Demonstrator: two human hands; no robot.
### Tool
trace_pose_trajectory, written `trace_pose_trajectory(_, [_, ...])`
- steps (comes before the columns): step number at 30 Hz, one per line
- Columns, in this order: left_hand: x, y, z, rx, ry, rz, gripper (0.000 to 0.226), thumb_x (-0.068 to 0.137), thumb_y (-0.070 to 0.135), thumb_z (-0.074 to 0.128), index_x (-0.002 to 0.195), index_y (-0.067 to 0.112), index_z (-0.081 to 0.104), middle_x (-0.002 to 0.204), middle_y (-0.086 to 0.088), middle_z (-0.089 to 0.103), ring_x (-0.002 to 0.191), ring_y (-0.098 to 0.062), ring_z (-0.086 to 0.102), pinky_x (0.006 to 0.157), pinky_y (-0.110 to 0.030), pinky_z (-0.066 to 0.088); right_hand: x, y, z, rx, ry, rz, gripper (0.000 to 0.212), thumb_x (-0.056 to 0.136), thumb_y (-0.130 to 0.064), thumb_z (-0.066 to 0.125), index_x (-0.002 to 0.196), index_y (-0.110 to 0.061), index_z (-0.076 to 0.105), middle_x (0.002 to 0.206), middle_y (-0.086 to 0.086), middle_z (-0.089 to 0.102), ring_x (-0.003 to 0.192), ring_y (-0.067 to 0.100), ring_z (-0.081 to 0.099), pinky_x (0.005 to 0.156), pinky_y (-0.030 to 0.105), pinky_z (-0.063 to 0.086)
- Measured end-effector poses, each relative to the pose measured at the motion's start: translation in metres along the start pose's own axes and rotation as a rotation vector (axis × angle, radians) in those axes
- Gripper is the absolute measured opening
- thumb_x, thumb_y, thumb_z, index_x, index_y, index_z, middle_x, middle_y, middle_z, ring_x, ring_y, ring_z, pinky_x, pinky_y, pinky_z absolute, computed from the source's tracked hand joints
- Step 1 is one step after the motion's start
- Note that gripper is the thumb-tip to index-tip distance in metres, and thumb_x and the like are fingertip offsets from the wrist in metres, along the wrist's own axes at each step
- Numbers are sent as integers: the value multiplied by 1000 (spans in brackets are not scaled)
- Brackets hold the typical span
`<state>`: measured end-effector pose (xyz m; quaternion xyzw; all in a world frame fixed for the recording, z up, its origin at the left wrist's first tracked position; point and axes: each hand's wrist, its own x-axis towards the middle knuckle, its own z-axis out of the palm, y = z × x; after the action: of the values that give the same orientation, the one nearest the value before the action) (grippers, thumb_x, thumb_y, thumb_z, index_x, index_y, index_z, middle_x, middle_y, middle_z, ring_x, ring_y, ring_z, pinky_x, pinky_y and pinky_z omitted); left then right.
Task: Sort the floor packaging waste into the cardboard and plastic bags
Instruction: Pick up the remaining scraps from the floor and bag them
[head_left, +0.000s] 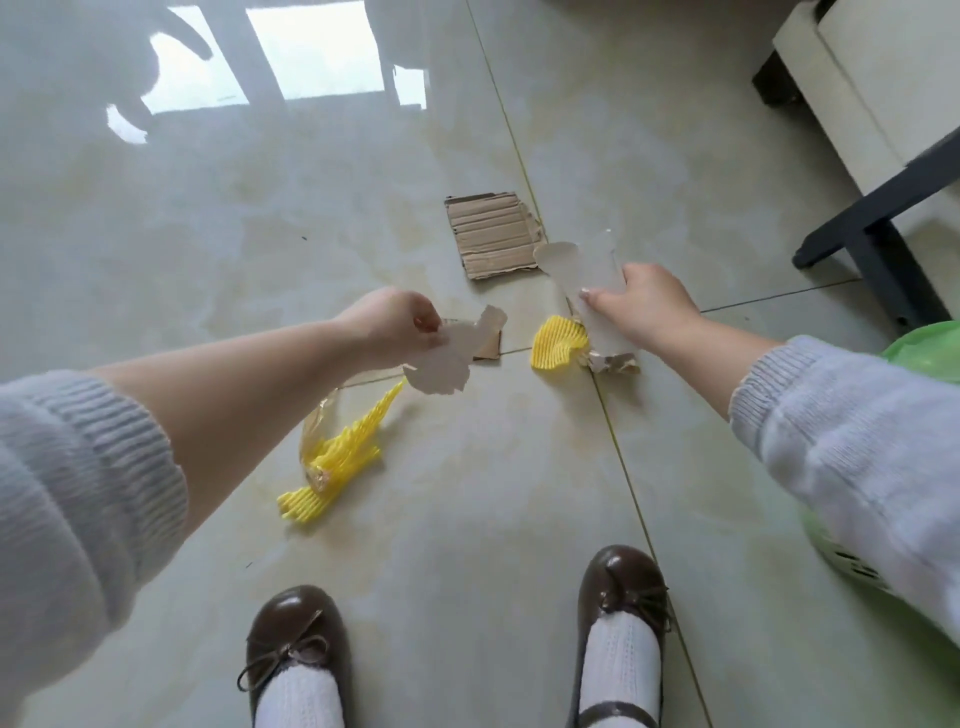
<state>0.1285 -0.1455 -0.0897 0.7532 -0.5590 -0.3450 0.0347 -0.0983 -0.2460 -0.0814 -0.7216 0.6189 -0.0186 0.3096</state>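
My left hand (395, 322) pinches a torn, pale cardboard scrap (449, 361) above the floor. My right hand (649, 306) grips a longer pale cardboard strip (576, 275), held up over the tiles. On the floor lie a square of brown corrugated cardboard (493, 234), a yellow foam net piece (558, 343), a small crumpled cardboard bit (615, 362) beside it, and a longer yellow foam net (337, 462) tangled with clear plastic wrap (317, 415). A brown cardboard piece (488, 348) lies partly hidden behind the scrap in my left hand.
A green plastic bag (924, 348) shows at the right edge, behind my right sleeve. A white cabinet (883, 78) and a dark furniture leg (878, 244) stand at the upper right. My two brown shoes (621, 587) are planted on the glossy tiled floor (208, 234).
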Motion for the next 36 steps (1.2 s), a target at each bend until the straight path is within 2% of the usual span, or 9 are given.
trace_pose_trajectory(4, [39,-4,10,163,0,98,22,85,33,59,100,19,68,115,-6,59,104,-27,55,86,-33,48,48,-17,6,119,-5,77,32,88,-35,57,108,-10,64,109,12,66,100,31,61,79,31,46])
trace_pose_trajectory(11, [84,-19,31,357,-82,297,22,79,36,65,99,24,66,143,2,43,133,-23,36,100,-38,41,125,-46,40,40,-89,64,29,89,-37,54,103,-13,64,90,4,56,84,23,52,71,25,36])
trace_pose_trajectory(13, [91,-23,37,392,-94,324,27,80,37,64,105,27,63,142,4,43,132,-21,37,99,-35,41,141,-49,52,8,-112,71,30,87,-37,56,103,-14,66,92,4,58,88,24,55,72,25,37])
trace_pose_trajectory(16, [97,-29,44,397,-86,341,21,81,34,63,100,27,61,136,5,45,123,-21,43,92,-31,38,158,-48,70,-47,-127,68,35,83,-41,61,106,-15,66,111,9,61,101,28,58,79,30,45])
trace_pose_trajectory(23, [106,-32,50,402,-68,353,23,85,34,59,104,22,57,121,-3,48,111,-26,46,85,-33,36,172,-49,89,-192,-24,78,41,79,-45,65,112,-22,63,130,10,37,121,31,41,96,35,40])
trace_pose_trajectory(28, [105,-29,49,222,-81,263,26,83,28,63,104,17,53,113,-6,47,92,-33,56,78,-33,41,171,-52,95,-45,-22,132,59,74,-38,74,122,-17,47,128,9,42,108,25,53,83,27,38])
trace_pose_trajectory(32, [103,-28,52,-64,-60,131,42,81,20,65,119,20,48,104,-1,50,97,-25,55,79,-30,45,164,-53,94,243,-37,193,65,77,-27,74,125,-13,32,126,5,51,101,20,52,81,27,39])
trace_pose_trajectory(34, [104,-27,50,-144,-51,82,38,82,19,65,119,20,56,98,0,49,99,-23,53,78,-25,40,157,-55,92,387,-37,234,64,77,-24,74,128,-13,36,129,4,53,110,21,54,91,27,43])
trace_pose_trajectory(36, [103,-27,44,-216,-11,23,25,83,18,64,108,16,65,97,-5,54,98,-23,53,77,-24,39,151,-56,89,535,-53,241,43,78,-19,72,116,-14,52,119,7,61,107,25,60,95,38,49])
